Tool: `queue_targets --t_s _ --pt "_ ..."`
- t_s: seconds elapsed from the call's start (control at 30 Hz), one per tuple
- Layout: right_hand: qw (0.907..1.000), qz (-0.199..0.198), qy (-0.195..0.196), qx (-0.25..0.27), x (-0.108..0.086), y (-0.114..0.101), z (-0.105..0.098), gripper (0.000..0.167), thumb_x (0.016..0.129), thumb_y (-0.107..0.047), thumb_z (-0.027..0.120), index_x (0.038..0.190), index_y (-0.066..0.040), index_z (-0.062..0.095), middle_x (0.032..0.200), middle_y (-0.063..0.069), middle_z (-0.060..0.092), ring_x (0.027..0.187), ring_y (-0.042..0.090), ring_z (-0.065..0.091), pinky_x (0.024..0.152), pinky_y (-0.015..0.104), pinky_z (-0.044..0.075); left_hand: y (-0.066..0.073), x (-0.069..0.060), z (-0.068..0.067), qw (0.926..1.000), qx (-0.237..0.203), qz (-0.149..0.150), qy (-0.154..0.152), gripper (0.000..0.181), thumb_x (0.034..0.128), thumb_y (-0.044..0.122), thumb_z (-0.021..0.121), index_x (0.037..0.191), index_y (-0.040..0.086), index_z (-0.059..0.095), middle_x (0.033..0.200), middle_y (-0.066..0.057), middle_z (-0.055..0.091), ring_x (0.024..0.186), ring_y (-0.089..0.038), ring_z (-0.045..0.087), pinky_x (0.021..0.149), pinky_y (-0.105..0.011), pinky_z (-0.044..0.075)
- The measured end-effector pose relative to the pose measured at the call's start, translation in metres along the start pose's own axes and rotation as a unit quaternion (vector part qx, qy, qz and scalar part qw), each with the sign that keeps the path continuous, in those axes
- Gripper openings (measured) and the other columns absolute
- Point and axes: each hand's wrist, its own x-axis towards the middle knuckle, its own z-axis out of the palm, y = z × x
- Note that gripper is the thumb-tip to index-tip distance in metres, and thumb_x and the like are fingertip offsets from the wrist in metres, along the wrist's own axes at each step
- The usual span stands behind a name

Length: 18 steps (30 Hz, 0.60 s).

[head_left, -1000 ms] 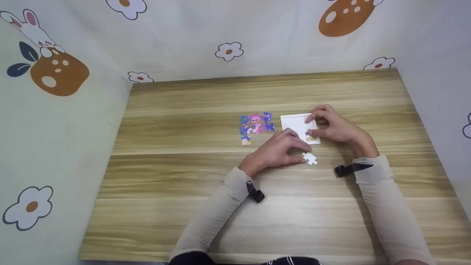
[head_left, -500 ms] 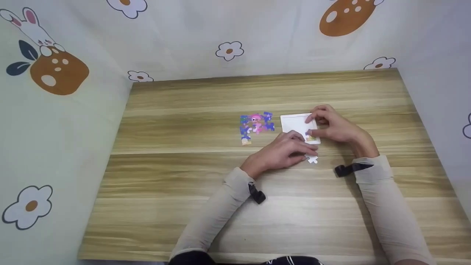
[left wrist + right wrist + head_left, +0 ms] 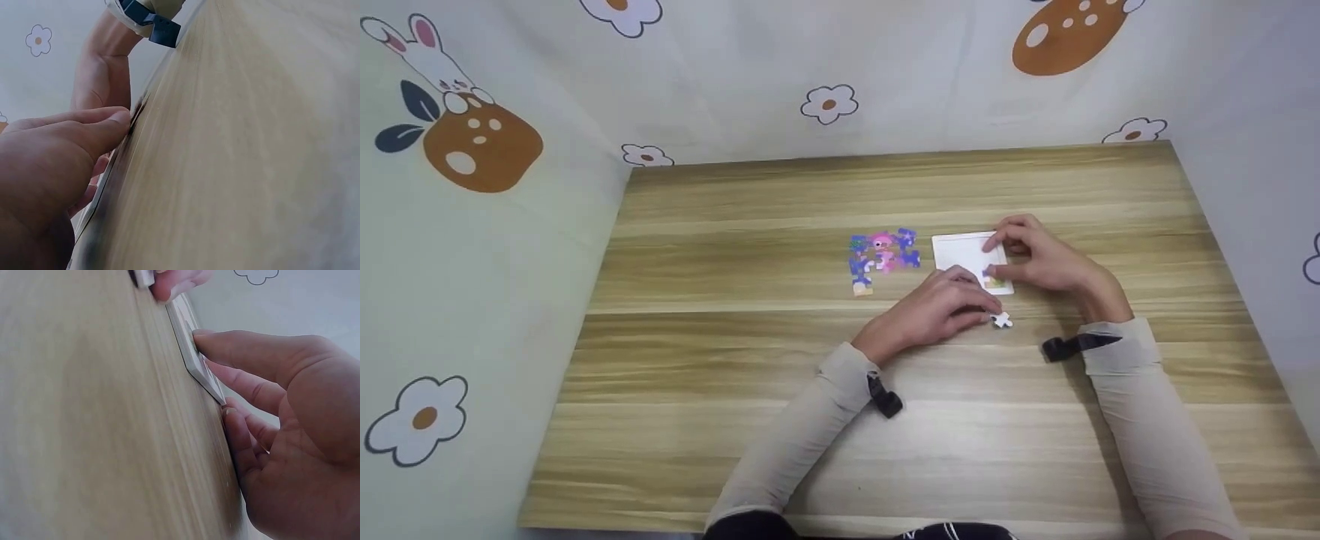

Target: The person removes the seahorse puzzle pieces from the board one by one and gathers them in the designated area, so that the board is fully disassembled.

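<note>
In the head view my left hand [image 3: 930,309] pinches a jigsaw puzzle piece [image 3: 1003,320] between thumb and fingers, white back up, just in front of a white puzzle tray [image 3: 958,249]. The right wrist view catches a bit of that piece [image 3: 145,277] at the left fingertips. My right hand [image 3: 1048,256] lies over the tray's right side. Its thumb [image 3: 236,346] presses down near the front right corner, beside coloured puzzle pieces [image 3: 994,283] in the tray, partly covered by the thumb. Other right fingers rest at the tray's edge and on the table.
Left of the tray lies a loose group of purple and pink puzzle pieces [image 3: 883,241], picture side up. The wooden table [image 3: 720,360] meets a patterned cloth wall [image 3: 735,90] at the back and sides. Black straps [image 3: 885,397] hang from both cuffs.
My left hand has moved slightly right and closed on the white-backed puzzle piece, which has shifted right and turned a little. My right hand and the tray have stayed put.
</note>
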Motion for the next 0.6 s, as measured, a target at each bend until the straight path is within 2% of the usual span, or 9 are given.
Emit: queue_targets --t_s 0.13,0.27,0.43,0.6 --pt "1.0000 -0.005 -0.002 -0.006 0.000 0.000 0.000 0.035 0.093 -0.013 0.086 0.123 -0.006 0.071 0.154 0.021 0.041 0.143 0.038 0.041 0.122 0.057 0.034 0.000 -0.001 -0.001 0.9994 -0.004 -0.016 0.031 0.025 0.1109 0.036 0.062 0.123 0.027 0.082 0.116 0.013 0.080 0.120 -0.010 0.063 0.112 -0.028 0.044" --pt "0.9999 -0.010 0.003 -0.007 0.000 0.002 0.001 0.034 0.092 -0.012 0.086 0.122 -0.004 0.071 0.151 0.020 0.042 0.141 0.035 0.041 0.120 0.045 0.037 -0.003 -0.002 -0.005 0.9980 0.000 -0.032 0.054 0.023 0.1099 0.034 0.065 0.120 0.025 0.083 0.113 0.012 0.081 0.110 -0.007 0.067 0.103 -0.026 0.050" --pt "0.9998 -0.018 0.005 -0.009 0.000 0.003 0.001 0.034 0.092 -0.010 0.086 0.122 -0.004 0.071 0.150 0.021 0.042 0.139 0.034 0.042 0.114 0.032 0.040 -0.004 -0.003 -0.009 0.9976 -0.003 -0.034 0.060 0.018 0.1086 0.026 0.068 0.118 0.021 0.083 0.111 0.010 0.082 0.105 -0.008 0.070 0.098 -0.025 0.053" --pt "0.9997 -0.018 0.006 -0.012 0.001 0.004 0.001 0.034 0.092 -0.012 0.087 0.121 -0.005 0.072 0.150 0.021 0.043 0.139 0.034 0.043 0.114 0.033 0.039 -0.006 -0.005 -0.011 0.9964 -0.042 -0.044 0.059 0.018 0.1079 0.021 0.068 0.118 0.019 0.083 0.110 0.008 0.081 0.101 -0.005 0.069 0.094 -0.021 0.054"
